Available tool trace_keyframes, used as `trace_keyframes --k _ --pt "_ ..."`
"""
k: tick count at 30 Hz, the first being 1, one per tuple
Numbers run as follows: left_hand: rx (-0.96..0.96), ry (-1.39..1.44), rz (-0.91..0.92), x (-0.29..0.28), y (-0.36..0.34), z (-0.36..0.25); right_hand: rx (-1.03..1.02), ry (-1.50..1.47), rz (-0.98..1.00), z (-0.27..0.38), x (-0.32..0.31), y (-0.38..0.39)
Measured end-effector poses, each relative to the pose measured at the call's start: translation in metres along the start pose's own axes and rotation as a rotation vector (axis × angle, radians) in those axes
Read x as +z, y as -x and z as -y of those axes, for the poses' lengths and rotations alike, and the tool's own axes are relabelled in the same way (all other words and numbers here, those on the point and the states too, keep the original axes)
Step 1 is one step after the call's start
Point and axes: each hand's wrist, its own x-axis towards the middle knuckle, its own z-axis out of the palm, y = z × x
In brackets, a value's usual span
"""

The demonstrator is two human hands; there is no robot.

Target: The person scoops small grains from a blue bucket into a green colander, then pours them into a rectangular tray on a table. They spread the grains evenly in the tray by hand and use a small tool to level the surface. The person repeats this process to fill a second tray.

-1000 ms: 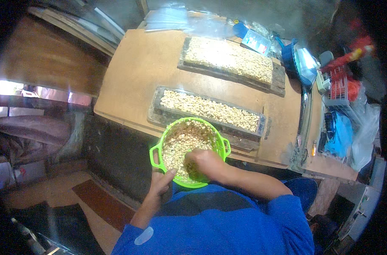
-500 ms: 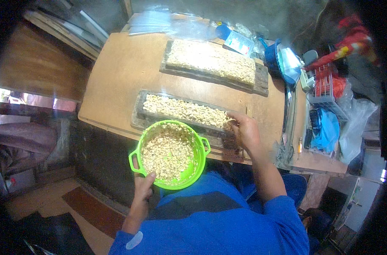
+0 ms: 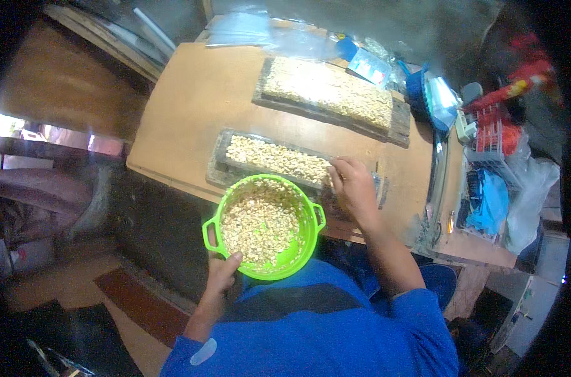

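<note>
The far tray (image 3: pixel 399 122) is covered, the near tray (image 3: pixel 221 151) filled up to your right hand (image 3: pixel 355 188), its grip unclear; your left hand (image 3: pixel 222 271) clamps the green basin (image 3: pixel 276 274) beside the worktop (image 3: pixel 185 113), pale pieces (image 3: pixel 254 229) left inside.

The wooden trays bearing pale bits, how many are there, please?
2: a narrow wooden tray beyond the green basin, partly hidden by the right hand, and a wider wooden tray farther back.

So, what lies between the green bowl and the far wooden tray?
In the head view, the nearer wooden tray of pale pieces, then a strip of brown tabletop.
</note>
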Motion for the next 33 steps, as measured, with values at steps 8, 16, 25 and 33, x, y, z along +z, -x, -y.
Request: trace_keyframes --k 8,16,25,33 --pt "-0.025 0.1 0.024 0.008 0.011 -0.008 -0.216 -0.394 0.228 0.071 0.018 0.035" --pt "-0.052 0.028 0.155 0.022 0.007 -0.018 -0.313 -0.25 0.543 0.107 0.074 0.043" --pt "-0.035 0.034 0.167 0.018 0.006 -0.016 -0.34 -0.405 0.657 0.111 0.063 0.054" --pt "-0.112 0.062 0.013 0.014 0.011 -0.011 -0.259 -0.297 0.775 0.11 0.051 0.07"
